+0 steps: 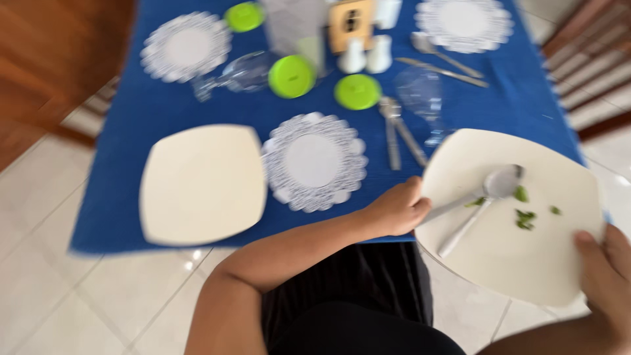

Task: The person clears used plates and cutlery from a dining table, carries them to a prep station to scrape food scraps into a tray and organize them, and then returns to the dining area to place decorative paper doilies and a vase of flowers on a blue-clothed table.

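A clean cream square plate is seen at centre left on the blue-clothed bench, with a white lace doily just beside it. Three round green lids are ranged across the upper middle. At centre right, the left hand is closed on the rim of a soiled cream plate, on which a spoon and green scraps lie. At lower right, the same plate is gripped by the right hand, thumb on top.
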